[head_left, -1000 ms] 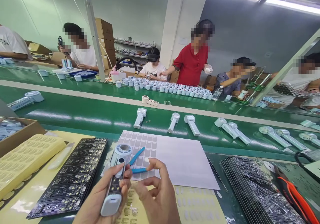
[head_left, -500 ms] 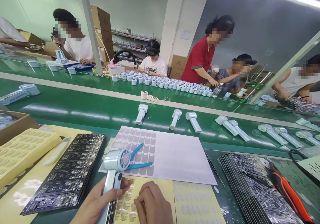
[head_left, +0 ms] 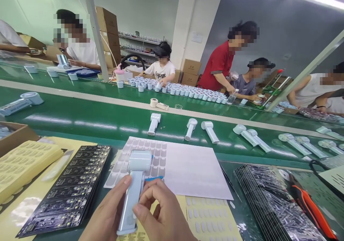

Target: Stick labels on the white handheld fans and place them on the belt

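My left hand (head_left: pixel 107 208) is wrapped round the handle of a light-blue handheld fan (head_left: pixel 131 198), head up, its plain side facing me. My right hand (head_left: pixel 163 208) is closed in a pinch, its thumb tip against the handle's right edge; anything between its fingers is too small or hidden to make out. Below the hands, a yellow sheet of small printed stickers (head_left: pixel 158 206) is mostly covered. Behind the fan lies a white sheet with grey labels (head_left: pixel 188 169). Blue tweezers (head_left: pixel 155 178) on it are partly hidden by the fan.
Left are stacked black circuit boards (head_left: pixel 67 190), yellow label sheets (head_left: pixel 24 165) and a cardboard box (head_left: pixel 16 137). Right lie more stacked boards (head_left: pixel 258 198) and orange-handled pliers (head_left: pixel 309 205). Several fans, including one fan (head_left: pixel 209 131), rest on the green conveyor belt (head_left: pixel 107 122). Co-workers sit and stand beyond.
My left hand has turned the fan, so its grille and dark strip no longer face me. My right hand has moved from the yellow sticker sheet up to the fan's handle.
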Available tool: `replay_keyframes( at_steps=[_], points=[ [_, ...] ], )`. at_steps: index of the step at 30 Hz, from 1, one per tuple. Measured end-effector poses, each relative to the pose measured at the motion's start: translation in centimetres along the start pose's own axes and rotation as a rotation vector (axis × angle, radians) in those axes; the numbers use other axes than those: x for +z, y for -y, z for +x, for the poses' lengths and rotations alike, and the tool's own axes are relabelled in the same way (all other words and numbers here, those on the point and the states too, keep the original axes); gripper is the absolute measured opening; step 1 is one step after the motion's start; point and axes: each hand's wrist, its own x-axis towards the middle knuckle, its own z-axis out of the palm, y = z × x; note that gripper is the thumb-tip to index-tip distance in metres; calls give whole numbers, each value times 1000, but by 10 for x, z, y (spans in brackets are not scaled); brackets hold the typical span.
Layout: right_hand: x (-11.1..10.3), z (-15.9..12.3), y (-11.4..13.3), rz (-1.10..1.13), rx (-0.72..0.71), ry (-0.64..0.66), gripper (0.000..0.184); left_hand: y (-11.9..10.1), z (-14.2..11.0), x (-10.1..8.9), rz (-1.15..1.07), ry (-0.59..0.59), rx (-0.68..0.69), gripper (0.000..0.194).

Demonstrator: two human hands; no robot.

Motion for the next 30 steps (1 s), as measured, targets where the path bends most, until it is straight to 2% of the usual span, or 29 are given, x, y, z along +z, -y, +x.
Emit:
replay_keyframes(
  at_steps=[4, 8, 12, 15, 18, 21, 22, 25, 28, 30],
  points=[
    [0, 7, 5, -63, -16, 16, 16, -1, 8, 3, -57, 21, 3, 30],
    [5, 11, -5, -115, -72, -34, 16, 0, 12, 1, -46, 7, 16, 29],
    [17, 14, -20, -322, -321, -201, 15, -5, 9, 10, -69, -9, 8, 26],
    [17, 15, -21, -285, -470, -301, 8, -14, 5, 19, -90, -10, -85, 25],
    [-1, 24, -17, -131, -374, -370, 15, -30, 7, 19, -80, 121, -152, 30],
    [-31, 44, -19, -264, -165, -331, 24, -57, 26, 15, 37, 242, -16, 48],
    [-41, 53, -21, -387, -86, -308, 28, -69, 37, 15, 94, 225, 47, 49],
    [-61, 80, -30, -714, 75, -233, 44, -108, 79, 22, 298, 147, 177, 27],
    [-69, 105, -38, -815, 114, -196, 52, -140, 127, 34, 384, 92, 234, 18],
    [-69, 118, -42, -857, 124, -185, 54, -151, 155, 41, 431, 52, 279, 9]
  ],
)
